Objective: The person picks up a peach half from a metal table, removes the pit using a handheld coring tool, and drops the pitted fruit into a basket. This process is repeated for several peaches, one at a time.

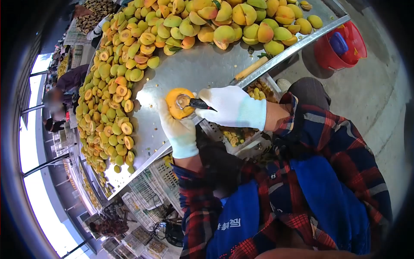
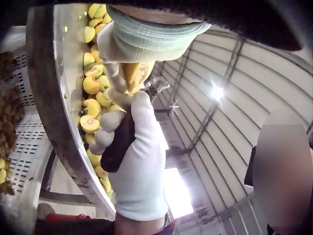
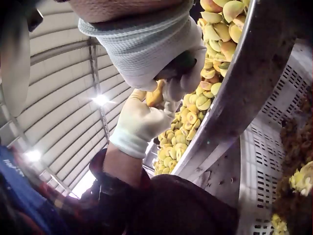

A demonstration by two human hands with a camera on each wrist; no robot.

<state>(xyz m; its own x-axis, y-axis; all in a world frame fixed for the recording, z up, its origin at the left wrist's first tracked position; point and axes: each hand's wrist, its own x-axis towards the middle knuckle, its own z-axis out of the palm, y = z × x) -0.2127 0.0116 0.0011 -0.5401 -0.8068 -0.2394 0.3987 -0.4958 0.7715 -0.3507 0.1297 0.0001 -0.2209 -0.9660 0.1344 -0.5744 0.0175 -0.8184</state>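
In the head view, my gloved left hand point(image 1: 180, 131) holds a yellow-orange peach half point(image 1: 173, 100) over the table edge, its cut face showing. The gloved right hand point(image 1: 235, 106) grips a pitting tool by its black handle point(image 1: 198, 103). The tool's curved metal end lies at the hollow in the middle of the peach half. In the left wrist view the dark handle point(image 2: 119, 147) runs through my right fist, close to the peach half point(image 2: 137, 76). My gloved fingers partly cover the peach half point(image 3: 155, 98) in the right wrist view.
A large heap of cut peaches point(image 1: 185, 28) covers the far and left parts of the metal table point(image 1: 189, 67). A wooden handle point(image 1: 251, 69) lies by its raised edge. A red bucket point(image 1: 321, 54) stands at right. White crates point(image 1: 153, 183) sit below; other people are at left.
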